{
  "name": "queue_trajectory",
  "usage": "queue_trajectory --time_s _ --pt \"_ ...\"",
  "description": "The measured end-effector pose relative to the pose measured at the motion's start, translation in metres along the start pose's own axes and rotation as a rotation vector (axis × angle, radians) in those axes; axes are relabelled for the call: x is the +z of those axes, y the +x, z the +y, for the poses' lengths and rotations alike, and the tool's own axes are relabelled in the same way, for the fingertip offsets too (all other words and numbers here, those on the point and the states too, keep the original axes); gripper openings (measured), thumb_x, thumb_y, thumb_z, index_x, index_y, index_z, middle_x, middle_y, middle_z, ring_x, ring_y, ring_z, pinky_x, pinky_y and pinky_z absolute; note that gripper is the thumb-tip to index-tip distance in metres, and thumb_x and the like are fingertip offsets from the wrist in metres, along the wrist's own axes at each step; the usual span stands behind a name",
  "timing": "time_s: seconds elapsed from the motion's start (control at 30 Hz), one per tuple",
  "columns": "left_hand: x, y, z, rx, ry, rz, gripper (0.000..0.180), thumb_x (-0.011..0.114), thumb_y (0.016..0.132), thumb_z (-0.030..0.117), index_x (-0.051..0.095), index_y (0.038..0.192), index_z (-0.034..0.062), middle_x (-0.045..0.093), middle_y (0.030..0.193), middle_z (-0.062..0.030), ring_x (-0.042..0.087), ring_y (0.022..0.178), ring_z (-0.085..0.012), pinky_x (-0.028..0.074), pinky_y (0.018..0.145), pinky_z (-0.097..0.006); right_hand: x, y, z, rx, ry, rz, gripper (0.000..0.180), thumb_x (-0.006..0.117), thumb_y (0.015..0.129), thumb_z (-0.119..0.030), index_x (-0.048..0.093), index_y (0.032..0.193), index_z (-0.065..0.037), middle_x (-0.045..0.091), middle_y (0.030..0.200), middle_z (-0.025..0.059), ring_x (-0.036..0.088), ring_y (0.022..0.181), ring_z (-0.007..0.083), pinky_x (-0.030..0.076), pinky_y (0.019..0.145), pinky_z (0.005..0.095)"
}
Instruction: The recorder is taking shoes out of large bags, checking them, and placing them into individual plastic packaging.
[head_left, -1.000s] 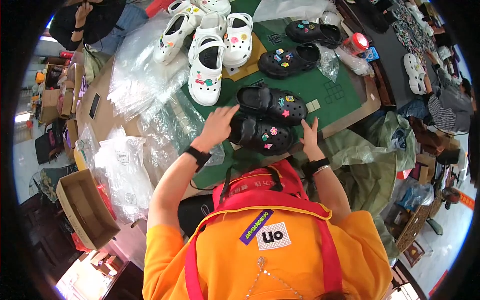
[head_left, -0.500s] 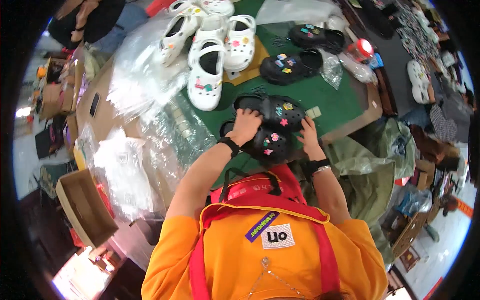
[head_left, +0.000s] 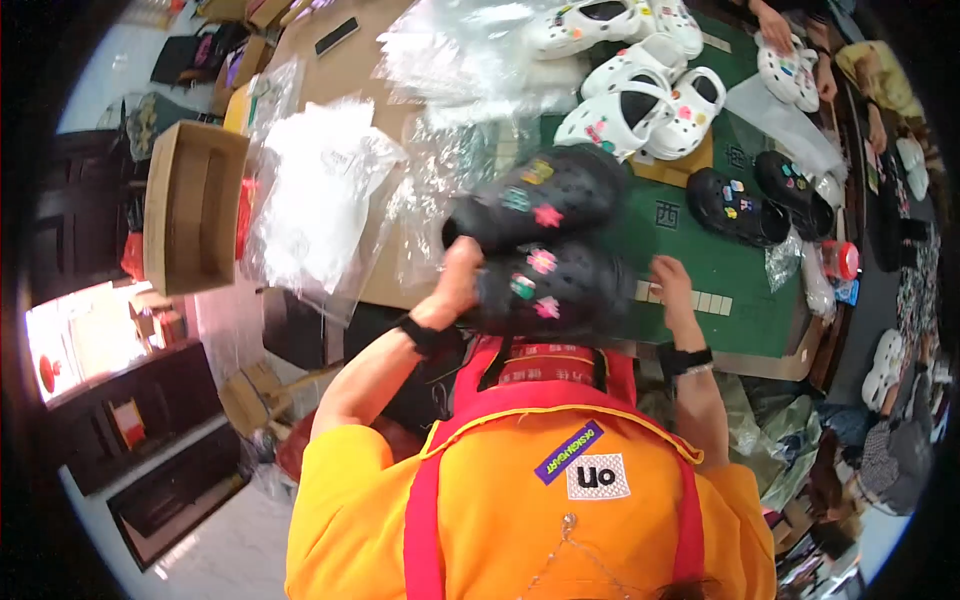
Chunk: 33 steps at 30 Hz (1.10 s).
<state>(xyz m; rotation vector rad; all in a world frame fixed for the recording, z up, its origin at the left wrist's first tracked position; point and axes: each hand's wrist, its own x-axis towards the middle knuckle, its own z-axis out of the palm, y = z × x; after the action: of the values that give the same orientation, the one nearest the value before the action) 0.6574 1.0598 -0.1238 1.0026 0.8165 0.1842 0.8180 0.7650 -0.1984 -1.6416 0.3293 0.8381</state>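
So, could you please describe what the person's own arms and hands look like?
Short orange sleeves leave both forearms bare. The left wrist wears a black band; the right wrist wears another black band and, beside it, a thin pale bracelet. No gloves cover the fingers.

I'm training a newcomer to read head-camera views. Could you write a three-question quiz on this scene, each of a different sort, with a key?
1. Which hand touches the near black clogs, and which is apart from them?
2. True or false: the open cardboard box is left of the white clogs.
3. The tabletop around the far black clogs is: a) red, b) green, c) white.

Key: 1. The left hand touches them; the right hand is apart. 2. True. 3. b.
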Motion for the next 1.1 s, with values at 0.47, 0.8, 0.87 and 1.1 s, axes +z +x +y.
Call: queue_trajectory --time_s 0.47,0.8,0.87,1.1 --pt "-0.267 -0.167 -0.010 0.540 0.276 0.913 0.019 0.055 0.077 0.012 0.054 0.092 -0.0002 0.056 0.084 -0.0044 0.053 0.074 -0.0149 0.044 0.066 -0.030 0.202 -0.036 0.032 -1.221 -1.289 -0.493 0.019 0.062 0.068 -0.013 0.062 0.087 -0.015 0.041 0.122 0.0079 0.033 0.116 0.0313 0.025 0.092 0.0523" --pt "-0.232 -0.206 0.003 0.257 0.091 0.407 0.026 0.047 0.083 0.014 0.055 0.101 -0.0026 0.059 0.090 -0.0063 0.057 0.082 -0.0144 0.046 0.073 -0.028 0.239 -0.024 -0.057 -1.428 -1.066 -0.372 0.039 0.056 0.066 -0.006 0.055 0.104 -0.012 0.055 0.106 0.0029 0.051 0.085 0.0210 0.040 0.071 0.0330" --pt "-0.219 -0.201 0.015 0.301 0.281 0.244 0.032 0.043 0.085 0.014 0.046 0.113 -0.0016 0.054 0.104 -0.0077 0.054 0.090 -0.0168 0.044 0.080 -0.030 0.248 -0.035 -0.083 -1.477 -1.199 -0.351 0.047 0.055 0.065 -0.003 0.051 0.111 -0.011 0.053 0.111 0.0028 0.051 0.083 0.0207 0.041 0.068 0.0322" --pt "-0.198 -0.156 0.020 -0.398 -0.435 -0.112 0.033 0.040 0.086 0.007 0.043 0.118 -0.0019 0.052 0.113 -0.0108 0.053 0.098 -0.0170 0.041 0.090 -0.030 0.255 -0.052 -0.111 -1.459 -1.535 -0.480 0.068 0.053 0.062 0.002 0.034 0.127 -0.007 0.031 0.134 0.0041 0.054 0.073 0.0210 0.047 0.057 0.0302"
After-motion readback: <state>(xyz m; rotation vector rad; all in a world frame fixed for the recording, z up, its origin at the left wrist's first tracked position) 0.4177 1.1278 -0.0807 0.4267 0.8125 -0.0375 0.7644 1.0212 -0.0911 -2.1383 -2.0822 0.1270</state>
